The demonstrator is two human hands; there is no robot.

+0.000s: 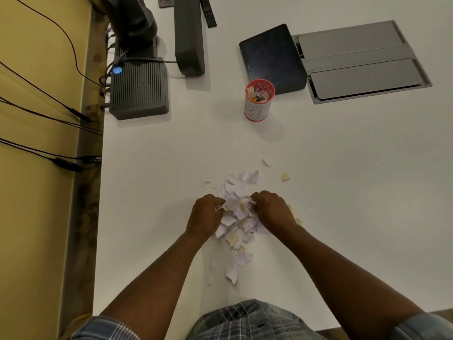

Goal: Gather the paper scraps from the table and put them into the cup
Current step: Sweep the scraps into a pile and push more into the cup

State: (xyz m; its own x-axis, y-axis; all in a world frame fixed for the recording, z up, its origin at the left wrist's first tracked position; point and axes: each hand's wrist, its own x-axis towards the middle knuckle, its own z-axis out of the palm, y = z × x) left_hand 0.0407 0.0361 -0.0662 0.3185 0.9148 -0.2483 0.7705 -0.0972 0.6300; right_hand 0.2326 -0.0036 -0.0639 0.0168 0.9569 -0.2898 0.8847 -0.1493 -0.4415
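Where a white label wraps the red-rimmed cup, hand-drawn letters (seemingly "BI") can be read, and scraps are seen inside. Bare table lies open between cup and the paper scraps, which are clutched by the curled left hand and right hand.

Around the red-rimmed paper cup with a white label, bare white table is seen on its near side, left and right. Just behind it, on the right, a black tablet on a wedge stand blocks the way, almost touching. Well to the cup's left stand a ribbed dark grey box and a tall dark grey stand. Loose white and cream paper scraps lie well in front.
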